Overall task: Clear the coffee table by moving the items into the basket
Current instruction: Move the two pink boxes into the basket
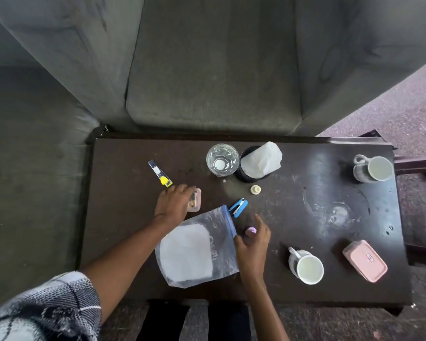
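I see my left hand (174, 203) curled over a small pink box (197, 201) mid-table, half hiding it, my right hand (252, 243) pinching a blurred lilac thing (251, 230) beside the zip bag (197, 252), with bare tabletop (293, 193) rightward.

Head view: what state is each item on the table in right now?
Glass: upright.
Far mug: upright, empty.
Near mug: upright, empty.
Pink box: lid on.
Zip bag: lying flat, something white inside.
Stapler: lying loose beside the bag.
Small tub: gripped by left hand.
Purple cap: held by right hand.
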Available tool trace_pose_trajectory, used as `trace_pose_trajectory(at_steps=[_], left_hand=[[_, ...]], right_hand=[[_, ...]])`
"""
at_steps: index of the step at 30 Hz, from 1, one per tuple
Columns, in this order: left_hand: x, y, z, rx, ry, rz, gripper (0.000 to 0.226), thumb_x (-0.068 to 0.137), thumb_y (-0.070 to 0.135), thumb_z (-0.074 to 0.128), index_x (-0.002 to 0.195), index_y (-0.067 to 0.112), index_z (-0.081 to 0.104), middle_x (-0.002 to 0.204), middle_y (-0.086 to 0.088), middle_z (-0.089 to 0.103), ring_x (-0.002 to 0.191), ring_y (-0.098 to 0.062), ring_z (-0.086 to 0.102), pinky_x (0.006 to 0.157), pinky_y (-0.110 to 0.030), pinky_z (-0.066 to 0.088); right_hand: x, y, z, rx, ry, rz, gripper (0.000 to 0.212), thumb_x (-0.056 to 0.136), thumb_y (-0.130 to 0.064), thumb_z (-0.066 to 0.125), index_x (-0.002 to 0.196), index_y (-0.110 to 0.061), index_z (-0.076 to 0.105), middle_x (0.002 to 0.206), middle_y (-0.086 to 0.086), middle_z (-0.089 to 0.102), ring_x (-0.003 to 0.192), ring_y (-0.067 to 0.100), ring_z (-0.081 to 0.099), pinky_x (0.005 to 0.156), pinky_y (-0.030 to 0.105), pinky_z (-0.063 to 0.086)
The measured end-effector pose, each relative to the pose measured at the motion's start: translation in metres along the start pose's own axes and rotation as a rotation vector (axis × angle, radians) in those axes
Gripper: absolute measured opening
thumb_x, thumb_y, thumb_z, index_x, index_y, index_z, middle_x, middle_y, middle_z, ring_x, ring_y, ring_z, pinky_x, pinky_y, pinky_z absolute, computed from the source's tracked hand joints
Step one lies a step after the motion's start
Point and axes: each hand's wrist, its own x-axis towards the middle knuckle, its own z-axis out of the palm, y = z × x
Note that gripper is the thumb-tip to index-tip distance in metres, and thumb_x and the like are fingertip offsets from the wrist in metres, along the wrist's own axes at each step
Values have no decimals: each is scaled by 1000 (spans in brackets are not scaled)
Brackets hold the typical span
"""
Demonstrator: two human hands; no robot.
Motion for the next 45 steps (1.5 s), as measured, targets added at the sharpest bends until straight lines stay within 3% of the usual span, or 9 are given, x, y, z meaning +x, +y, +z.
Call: trace_pose_trajectory(at_steps=[5,9,14,18,22,26,30,38,45], left_hand=[[-19,24,-14,-207,155,-61,65,76,19,69,135,27,44,131,1,52,118,-26,49,92,-39,43],[-42,73,-21,-447,104,13,69,68,20,76,132,23,50,121,-6,55,111,-29,53,93,-37,44],[-52,141,-12,-484,-32,117,69,70,23,75,133,29,47,126,-1,52,118,-23,50,93,-35,45],[-47,186,-5,-477,-114,149,71,72,26,74,136,27,44,129,0,50,123,-20,48,96,-34,44],[-43,218,-5,-454,-160,173,71,73,26,73,137,24,42,130,-4,51,121,-24,49,98,-35,42],[-49,238,-19,-539,-213,112,70,74,23,72,137,22,41,130,-3,50,119,-21,50,94,-28,42],[-65,248,-44,-651,-237,71,72,76,21,74,138,17,40,133,-4,51,116,-16,52,88,-19,39],[-115,250,-96,-838,-254,5,79,76,19,76,143,11,34,134,-7,53,119,-20,54,100,-28,42],[-183,245,-139,-818,-183,170,79,72,22,79,140,13,40,129,-6,57,114,-19,57,98,-28,44]], right_hand=[[-20,15,-31,-74,71,-78,46,73,14,57,117,-2,57,117,10,48,96,-17,44,78,-8,29],[-15,37,-74,-130,243,-100,36,72,10,57,106,-1,63,113,13,55,106,19,53,92,18,39],[35,67,-162,-272,439,-15,33,72,11,58,104,3,63,111,22,58,105,39,55,92,38,42],[70,95,-211,-669,358,92,60,69,2,63,127,-7,52,137,18,46,122,42,39,96,49,41],[90,122,-236,-943,91,275,95,73,-14,70,148,-27,14,157,10,13,140,39,16,110,55,21],[91,131,-241,-963,99,265,87,76,-20,67,147,-26,17,139,11,40,121,35,44,101,48,33],[76,106,-245,-737,229,225,72,78,-25,62,143,-20,30,123,16,53,110,38,51,90,45,40],[-18,20,-243,50,341,72,76,61,-47,73,125,-24,38,112,10,62,103,33,57,88,48,49],[-113,-13,-259,166,263,-10,79,58,-35,82,124,-23,40,111,4,60,105,24,56,91,43,48]])
